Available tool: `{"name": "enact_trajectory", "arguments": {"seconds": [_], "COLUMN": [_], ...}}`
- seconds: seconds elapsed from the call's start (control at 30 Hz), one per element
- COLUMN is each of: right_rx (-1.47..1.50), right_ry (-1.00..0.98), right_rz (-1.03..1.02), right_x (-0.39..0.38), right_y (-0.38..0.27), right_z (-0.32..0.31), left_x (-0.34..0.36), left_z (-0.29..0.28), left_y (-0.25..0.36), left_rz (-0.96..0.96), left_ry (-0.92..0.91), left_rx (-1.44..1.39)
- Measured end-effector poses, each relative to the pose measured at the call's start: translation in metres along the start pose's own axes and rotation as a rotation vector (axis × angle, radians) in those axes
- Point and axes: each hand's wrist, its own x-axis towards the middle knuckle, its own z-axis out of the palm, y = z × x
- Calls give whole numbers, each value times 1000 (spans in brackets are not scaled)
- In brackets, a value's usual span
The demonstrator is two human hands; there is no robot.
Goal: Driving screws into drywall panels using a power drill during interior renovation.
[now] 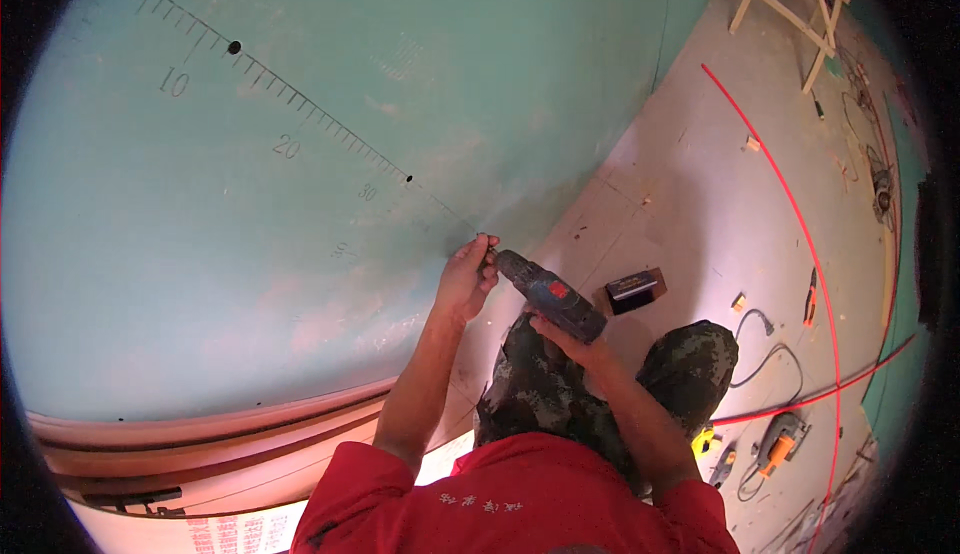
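Observation:
A dark cordless drill (548,292) with a red patch is in my right hand (572,342), which wraps its grip below the body. The drill's nose points up and left at a large green wallboard (330,204). My left hand (466,279) is pinched at the board's surface, just ahead of the drill's tip. Whatever lies between those fingers is too small to make out. Ruler-like marks and two dark round spots, one larger than the other, run diagonally across the board toward my left hand.
By my knee, a small open box (632,291) sits on the floor. Pliers (810,299), an orange-and-grey corded power tool (780,444) and a red line (790,199) lie to the right. Far right stands a wooden trestle (790,4). Brown trim (230,444) edges the board's lower left.

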Motion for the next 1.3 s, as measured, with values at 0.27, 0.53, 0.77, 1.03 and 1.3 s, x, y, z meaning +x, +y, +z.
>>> {"name": "enact_trajectory", "arguments": {"seconds": [0.27,0.53,0.77,1.03,1.3], "right_rx": [98,-248,-74,129,207], "right_ry": [13,16,67,-49,-194], "right_rz": [30,-197,-319,-140,-371], "right_x": [9,25,36,45,43], "right_y": [22,21,30,31,50], "right_z": [8,9,15,17,-20], "left_x": [9,-8,-24,-20,5], "left_z": [-3,-27,-53,-70,-61], "left_y": [-7,-31,-39,-34,-46], "left_rz": [57,66,-2,-21,17], "left_ry": [10,105,146,99,111], "left_rx": [-63,-171,-91,-179,15]}}
